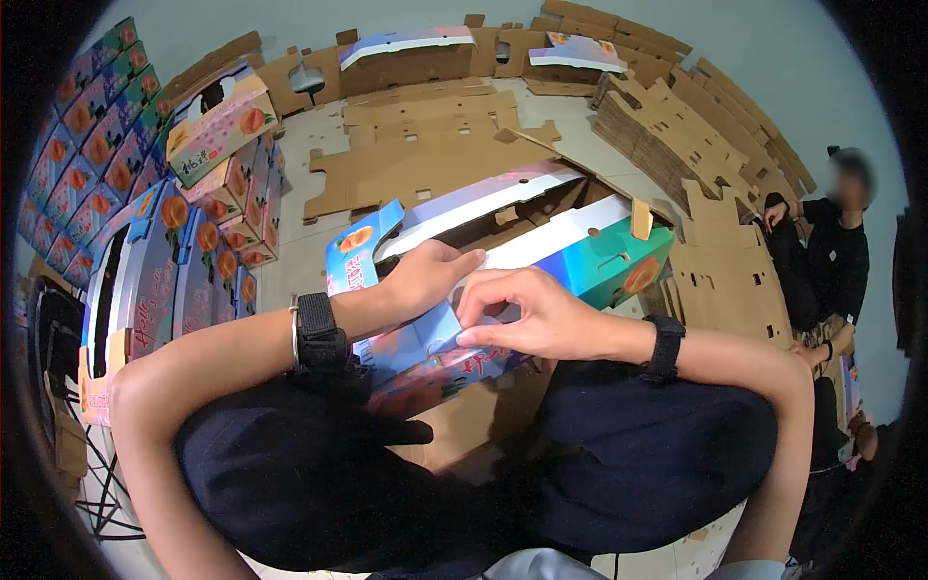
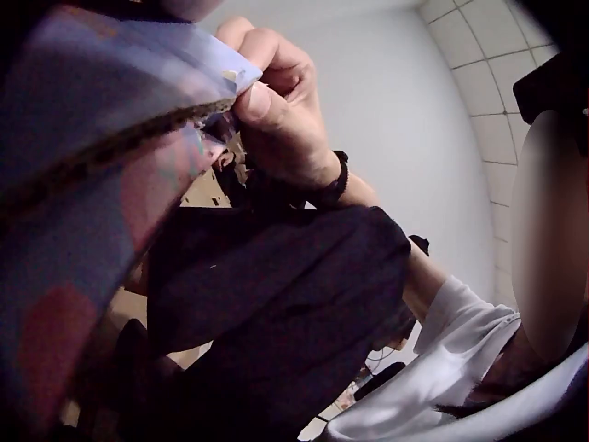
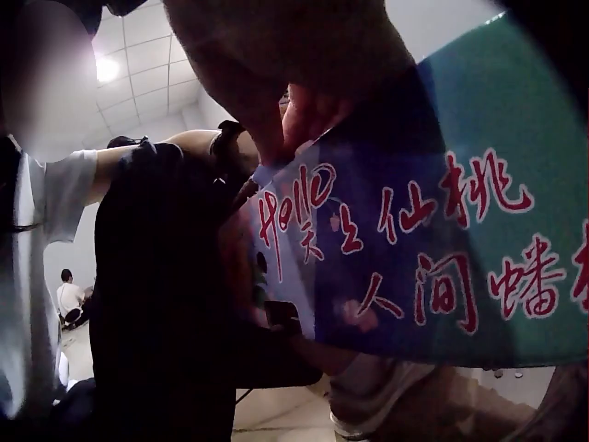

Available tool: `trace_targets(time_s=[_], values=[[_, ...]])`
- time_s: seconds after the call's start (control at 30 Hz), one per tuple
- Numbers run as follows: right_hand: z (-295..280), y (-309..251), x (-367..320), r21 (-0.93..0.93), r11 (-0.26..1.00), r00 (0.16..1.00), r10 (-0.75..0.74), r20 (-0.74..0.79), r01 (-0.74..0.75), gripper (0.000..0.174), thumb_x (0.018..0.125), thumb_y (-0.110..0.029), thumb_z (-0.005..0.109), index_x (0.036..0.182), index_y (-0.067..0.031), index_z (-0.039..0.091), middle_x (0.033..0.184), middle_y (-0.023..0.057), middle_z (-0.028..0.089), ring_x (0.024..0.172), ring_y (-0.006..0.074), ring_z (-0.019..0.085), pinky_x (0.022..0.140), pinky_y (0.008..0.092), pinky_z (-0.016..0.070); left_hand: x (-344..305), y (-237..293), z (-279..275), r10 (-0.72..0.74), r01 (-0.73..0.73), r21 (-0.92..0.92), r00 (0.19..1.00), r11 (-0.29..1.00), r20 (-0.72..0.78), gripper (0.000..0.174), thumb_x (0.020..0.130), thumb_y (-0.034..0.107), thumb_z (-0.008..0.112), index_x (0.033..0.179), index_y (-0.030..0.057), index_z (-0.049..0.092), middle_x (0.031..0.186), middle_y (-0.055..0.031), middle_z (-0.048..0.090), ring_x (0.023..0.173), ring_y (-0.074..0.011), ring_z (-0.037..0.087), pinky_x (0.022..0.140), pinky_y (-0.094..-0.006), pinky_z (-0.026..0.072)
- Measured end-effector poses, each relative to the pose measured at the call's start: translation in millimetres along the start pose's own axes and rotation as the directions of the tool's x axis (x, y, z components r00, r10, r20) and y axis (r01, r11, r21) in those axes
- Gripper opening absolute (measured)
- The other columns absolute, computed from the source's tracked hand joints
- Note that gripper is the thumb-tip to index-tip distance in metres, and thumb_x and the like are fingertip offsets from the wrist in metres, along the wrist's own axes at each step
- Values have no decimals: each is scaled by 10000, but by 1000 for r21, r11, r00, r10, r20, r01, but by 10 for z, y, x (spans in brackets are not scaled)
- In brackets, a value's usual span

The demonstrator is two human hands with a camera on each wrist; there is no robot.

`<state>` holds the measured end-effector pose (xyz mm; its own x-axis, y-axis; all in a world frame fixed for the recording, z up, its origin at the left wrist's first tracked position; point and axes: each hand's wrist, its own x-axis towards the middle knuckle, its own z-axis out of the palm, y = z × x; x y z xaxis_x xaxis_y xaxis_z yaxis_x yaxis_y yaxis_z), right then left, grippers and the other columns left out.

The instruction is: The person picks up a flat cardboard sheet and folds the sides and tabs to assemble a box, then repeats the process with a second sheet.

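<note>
A printed carton box [image 1: 623, 271], blue at one end and green at the other, lies across the lap with its long top open. At its blue end, my left hand [image 1: 425, 278] grips the edge, thumb extended over the opening and fingers partly hidden. Close beside it, my right hand [image 1: 536, 314] pinches a light blue flap [image 1: 435, 329] between thumb and curled fingers. The left wrist view shows the right hand [image 2: 285, 115] pinching the flap's corner [image 2: 230, 74]. Red characters cover the box side [image 3: 414, 239] in the right wrist view.
Printed boxes [image 1: 106, 155] are stacked at the left, with more [image 1: 217, 126] beside them. Flattened cardboard [image 1: 416, 155] lies on the floor ahead, and a pile of sheets [image 1: 667, 126] is at the right. A person in black [image 1: 836, 242] sits at the far right.
</note>
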<state>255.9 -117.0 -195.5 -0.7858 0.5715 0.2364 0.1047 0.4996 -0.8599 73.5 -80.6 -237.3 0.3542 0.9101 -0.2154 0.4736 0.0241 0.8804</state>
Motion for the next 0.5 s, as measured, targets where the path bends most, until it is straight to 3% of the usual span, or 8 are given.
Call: trace_targets(time_s=[0.17, 0.33, 0.5], values=[[2, 1, 6, 11, 1000, 1000, -2, -10, 2, 164, 785, -145, 691, 786, -5, 607, 793, 67, 597, 756, 179, 580, 687, 295, 452, -6, 31, -23, -17, 17, 22, 1000, 1000, 12, 619, 915, 495, 447, 838, -82, 655, 651, -182, 606, 624, -225, 585, 633, -366, 456], [-20, 10, 27, -133, 990, 998, -53, -18, 50, 177, 779, -192, 695, 768, -33, 617, 784, 58, 605, 752, 200, 573, 676, 309, 435, 47, -43, -26, 13, -13, 44, 1000, 999, 1, 650, 925, 508, 423, 827, -92, 651, 644, -187, 601, 616, -224, 580, 623, -370, 451], [-8, -28, 26, -87, 996, 1000, 4, -25, -6, 178, 772, -202, 698, 764, -41, 622, 779, 56, 606, 759, 209, 571, 672, 313, 429, 23, -5, -24, 21, -21, 26, 1000, 999, -6, 657, 926, 510, 421, 805, -94, 650, 638, -189, 599, 613, -213, 577, 619, -370, 449]])
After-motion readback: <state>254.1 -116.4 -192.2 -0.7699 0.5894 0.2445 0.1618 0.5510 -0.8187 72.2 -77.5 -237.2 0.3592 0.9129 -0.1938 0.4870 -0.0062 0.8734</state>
